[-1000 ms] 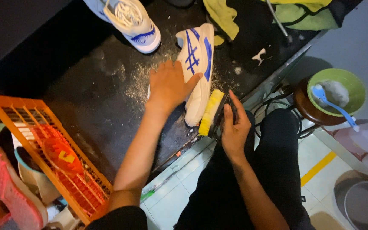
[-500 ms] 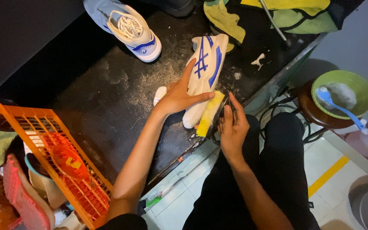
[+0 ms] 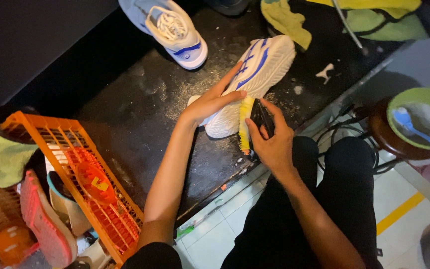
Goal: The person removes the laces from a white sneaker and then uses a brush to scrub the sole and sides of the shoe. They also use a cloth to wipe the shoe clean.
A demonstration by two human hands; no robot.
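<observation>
Altogether two sneakers: left hand (image 3: 210, 102) lies open on one sneaker (image 3: 255, 79), right hand (image 3: 269, 142) grips one brush (image 3: 252, 119).

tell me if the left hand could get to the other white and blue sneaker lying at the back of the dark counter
Probably yes. The left hand rests on the white and blue sneaker being scrubbed, and the wet dark counter between it and the second white and blue sneaker looks bare.
</observation>
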